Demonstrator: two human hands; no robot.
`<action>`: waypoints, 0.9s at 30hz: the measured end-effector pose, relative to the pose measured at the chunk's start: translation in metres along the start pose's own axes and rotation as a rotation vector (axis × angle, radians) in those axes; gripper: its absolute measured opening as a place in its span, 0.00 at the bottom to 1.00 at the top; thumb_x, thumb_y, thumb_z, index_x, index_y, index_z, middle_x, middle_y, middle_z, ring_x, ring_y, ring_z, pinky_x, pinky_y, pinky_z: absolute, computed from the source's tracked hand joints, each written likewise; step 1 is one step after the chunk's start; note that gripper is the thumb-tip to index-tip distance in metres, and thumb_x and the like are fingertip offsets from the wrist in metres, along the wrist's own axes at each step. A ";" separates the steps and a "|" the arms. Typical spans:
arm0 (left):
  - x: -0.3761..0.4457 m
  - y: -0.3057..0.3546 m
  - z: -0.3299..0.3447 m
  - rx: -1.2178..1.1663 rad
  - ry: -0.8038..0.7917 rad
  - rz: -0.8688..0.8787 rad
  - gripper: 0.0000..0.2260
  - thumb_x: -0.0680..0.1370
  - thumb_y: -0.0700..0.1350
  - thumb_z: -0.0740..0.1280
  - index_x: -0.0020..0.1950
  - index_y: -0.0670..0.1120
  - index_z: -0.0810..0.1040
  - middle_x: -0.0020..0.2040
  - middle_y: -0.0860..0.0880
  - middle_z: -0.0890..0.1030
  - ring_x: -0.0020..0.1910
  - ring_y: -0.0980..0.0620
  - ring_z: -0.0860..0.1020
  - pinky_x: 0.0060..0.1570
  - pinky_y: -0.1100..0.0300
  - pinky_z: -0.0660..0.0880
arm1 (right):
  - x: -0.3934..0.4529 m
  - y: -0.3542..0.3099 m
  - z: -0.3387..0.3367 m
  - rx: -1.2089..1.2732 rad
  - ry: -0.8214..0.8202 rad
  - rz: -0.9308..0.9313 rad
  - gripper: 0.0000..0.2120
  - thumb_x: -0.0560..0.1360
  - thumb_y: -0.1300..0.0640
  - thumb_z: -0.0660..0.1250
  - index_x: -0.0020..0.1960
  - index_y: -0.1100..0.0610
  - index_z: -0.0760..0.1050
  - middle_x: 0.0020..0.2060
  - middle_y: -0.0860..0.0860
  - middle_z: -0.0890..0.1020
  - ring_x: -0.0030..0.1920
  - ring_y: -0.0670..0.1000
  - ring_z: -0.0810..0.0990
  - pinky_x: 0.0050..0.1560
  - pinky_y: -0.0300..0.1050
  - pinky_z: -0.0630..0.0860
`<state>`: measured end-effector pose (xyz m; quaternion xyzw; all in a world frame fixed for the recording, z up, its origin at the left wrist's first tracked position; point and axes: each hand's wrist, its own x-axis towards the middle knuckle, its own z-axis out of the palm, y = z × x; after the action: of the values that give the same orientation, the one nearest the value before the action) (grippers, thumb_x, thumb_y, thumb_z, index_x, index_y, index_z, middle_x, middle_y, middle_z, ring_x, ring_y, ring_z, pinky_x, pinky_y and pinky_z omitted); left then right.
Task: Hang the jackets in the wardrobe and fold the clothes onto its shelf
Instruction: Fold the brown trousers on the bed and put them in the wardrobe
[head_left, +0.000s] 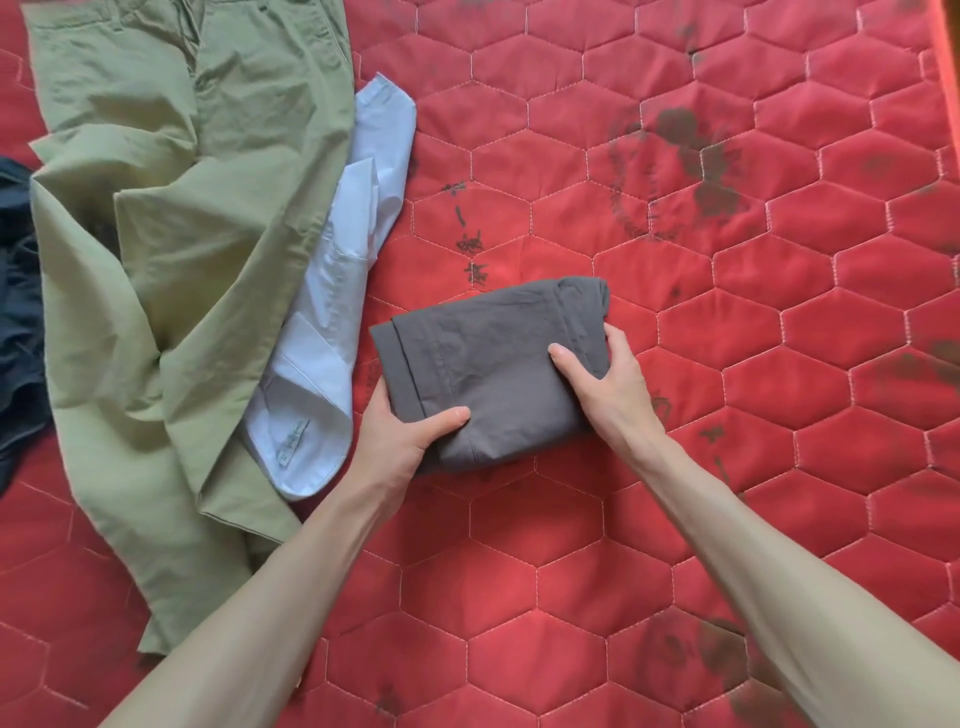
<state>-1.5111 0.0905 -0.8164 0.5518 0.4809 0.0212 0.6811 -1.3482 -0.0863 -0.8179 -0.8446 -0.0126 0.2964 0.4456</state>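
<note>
Both hands grip a folded grey garment (488, 364) at frame centre on the red quilted bed (779, 364): left hand (400, 436) pinches its lower-left corner, right hand (602, 384) its right edge. Left of it lie a white shirt (332, 332), its label unreadable, and green trousers (171, 249).

Both bare forearms reached in from six o'clock, converging toward the centre. The left hand (395, 436) gripped the folded dark grey cotton garment (493, 364) at its seven o'clock corner, thumb on top; the right hand (602, 384) clasped its three o'clock edge likewise.
</note>
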 end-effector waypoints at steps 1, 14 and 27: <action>-0.003 0.003 -0.003 0.005 0.000 0.024 0.32 0.67 0.32 0.82 0.68 0.46 0.77 0.57 0.51 0.87 0.55 0.53 0.86 0.48 0.64 0.81 | -0.004 -0.002 0.001 0.047 -0.002 -0.017 0.27 0.77 0.43 0.74 0.72 0.49 0.71 0.59 0.40 0.83 0.60 0.40 0.81 0.65 0.43 0.76; -0.137 0.129 -0.059 -0.115 -0.016 0.175 0.36 0.62 0.38 0.81 0.69 0.46 0.76 0.57 0.49 0.87 0.57 0.49 0.86 0.54 0.57 0.83 | -0.120 -0.137 -0.039 0.444 -0.130 -0.098 0.15 0.79 0.55 0.74 0.64 0.49 0.78 0.54 0.42 0.86 0.58 0.43 0.84 0.53 0.34 0.78; -0.380 0.264 -0.131 -0.231 0.184 0.301 0.31 0.69 0.29 0.79 0.69 0.47 0.76 0.58 0.48 0.87 0.58 0.49 0.85 0.53 0.61 0.82 | -0.312 -0.327 -0.122 0.212 -0.597 -0.286 0.40 0.71 0.60 0.81 0.76 0.43 0.66 0.66 0.43 0.81 0.66 0.45 0.81 0.65 0.46 0.78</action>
<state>-1.6712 0.0763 -0.3633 0.5313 0.4476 0.2281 0.6821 -1.4633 -0.0695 -0.3640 -0.6595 -0.2299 0.4645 0.5445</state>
